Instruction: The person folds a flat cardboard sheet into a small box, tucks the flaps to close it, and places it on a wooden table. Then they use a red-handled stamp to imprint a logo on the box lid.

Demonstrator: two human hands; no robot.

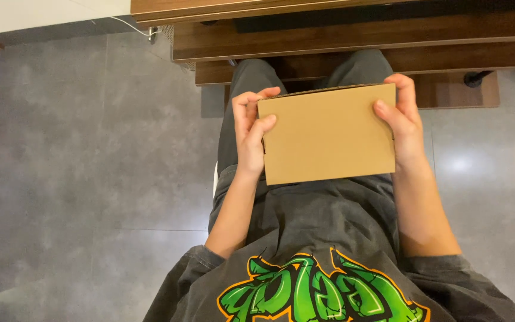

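Observation:
A plain brown cardboard box [329, 134], flat and rectangular, rests over my lap in the head view. My left hand [250, 134] grips its left edge, thumb on the top face and fingers curled round the far corner. My right hand [403, 119] holds the right edge, thumb pressed on the top face and fingers wrapped over the far right corner. The box's closed top faces me; its underside is hidden.
I am seated, in grey trousers [251, 77] and a dark shirt with a green graphic [317, 295]. Dark wooden furniture [353, 36] with stepped shelves stands just beyond my knees. Grey tiled floor [90, 149] spreads to the left and right. A white cable [138, 30] runs along the far wall.

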